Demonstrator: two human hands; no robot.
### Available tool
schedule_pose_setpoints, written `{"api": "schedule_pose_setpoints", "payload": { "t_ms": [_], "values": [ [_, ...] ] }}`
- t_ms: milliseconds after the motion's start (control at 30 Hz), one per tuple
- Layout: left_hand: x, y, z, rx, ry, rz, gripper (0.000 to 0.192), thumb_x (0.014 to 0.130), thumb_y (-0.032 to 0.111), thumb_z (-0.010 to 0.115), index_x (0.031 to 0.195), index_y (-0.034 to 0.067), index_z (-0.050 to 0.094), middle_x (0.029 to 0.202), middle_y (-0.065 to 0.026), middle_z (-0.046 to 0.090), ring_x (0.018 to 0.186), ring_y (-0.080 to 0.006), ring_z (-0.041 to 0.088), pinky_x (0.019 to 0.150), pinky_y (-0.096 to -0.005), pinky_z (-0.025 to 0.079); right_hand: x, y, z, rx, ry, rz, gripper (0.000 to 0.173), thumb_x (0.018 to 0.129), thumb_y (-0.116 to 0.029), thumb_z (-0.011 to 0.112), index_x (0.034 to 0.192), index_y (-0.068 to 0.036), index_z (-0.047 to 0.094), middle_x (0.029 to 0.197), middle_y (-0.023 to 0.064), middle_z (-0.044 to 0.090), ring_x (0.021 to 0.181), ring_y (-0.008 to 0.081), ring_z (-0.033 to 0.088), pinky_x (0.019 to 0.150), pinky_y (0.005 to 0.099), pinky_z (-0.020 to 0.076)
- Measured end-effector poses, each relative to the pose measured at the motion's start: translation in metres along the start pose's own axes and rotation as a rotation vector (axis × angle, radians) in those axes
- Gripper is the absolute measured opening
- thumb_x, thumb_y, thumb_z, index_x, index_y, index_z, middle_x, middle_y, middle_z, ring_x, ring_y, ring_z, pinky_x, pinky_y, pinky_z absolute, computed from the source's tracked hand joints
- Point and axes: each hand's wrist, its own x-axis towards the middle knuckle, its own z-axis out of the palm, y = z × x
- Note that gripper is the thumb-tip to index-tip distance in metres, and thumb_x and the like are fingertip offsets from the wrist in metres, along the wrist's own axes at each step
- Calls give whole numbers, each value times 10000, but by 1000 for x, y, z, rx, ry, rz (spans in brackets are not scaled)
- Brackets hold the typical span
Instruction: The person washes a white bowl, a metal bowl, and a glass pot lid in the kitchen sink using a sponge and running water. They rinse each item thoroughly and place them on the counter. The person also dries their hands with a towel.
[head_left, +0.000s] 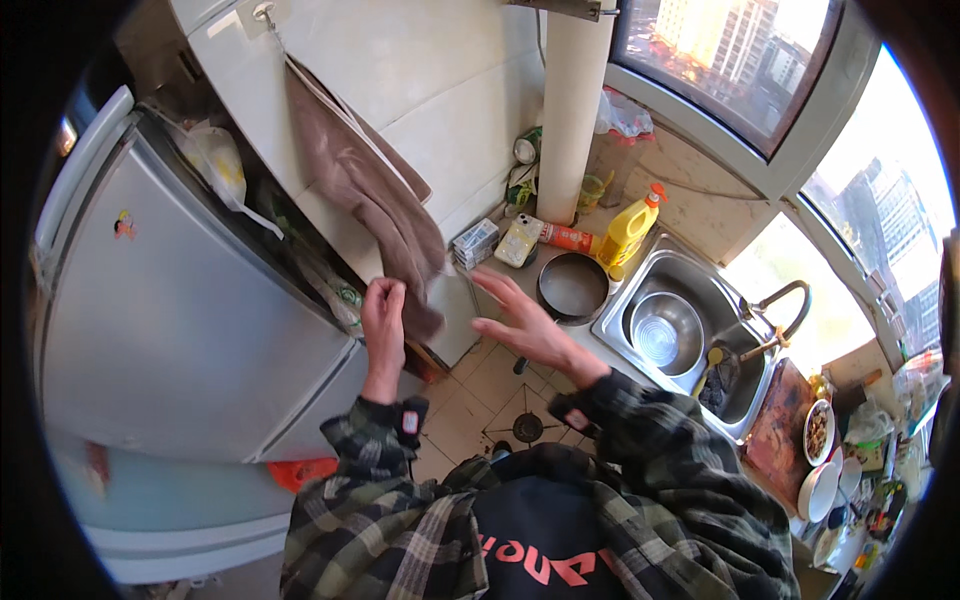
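A brown towel (360, 180) hangs from a hook on the tiled wall, its lower end reaching down between my hands. My left hand (384, 319) is beside the towel's lower edge with its fingers curled; whether it pinches the cloth I cannot tell. Raised to the right of the towel, my right hand (517, 319) has its fingers apart and holds nothing. Beyond it on the counter stands a dark frying pan (573, 288), near a yellow pump bottle (628, 229) and a phone in a light case (519, 240).
A grey refrigerator (187, 300) fills the left side. At the right, a steel sink (731, 300) holds a metal bowl (666, 334) under a curved faucet (795, 289). Past the sink are a wooden cutting board (780, 435) and a bowl of food (818, 433). A pipe rises by the window.
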Motion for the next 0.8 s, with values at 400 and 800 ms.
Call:
{"api": "schedule_pose_setpoints", "payload": {
  "t_ms": [400, 800],
  "values": [
    [-40, 53, 12, -553, 93, -276, 465, 1098, 392, 426, 1281, -17, 553, 1223, -113, 608, 1093, -192, 608, 956, -327, 493, 79, -64, 118, 635, 287, 70, 397, 950, -285, 708, 1131, 62, 637, 1004, 79, 705, 917, 120, 592, 835, 318, 513],
    [-44, 86, 21, 711, 74, 280, 448, 990, 178, 556, 1404, 28, 473, 1422, -189, 421, 1252, -337, 412, 1108, -433, 340, 60, -80, 108, 618, 255, -59, 506, 1002, -254, 615, 1405, 9, 460, 1301, 112, 572, 1208, 168, 511, 1070, 330, 403]
  ]
}}
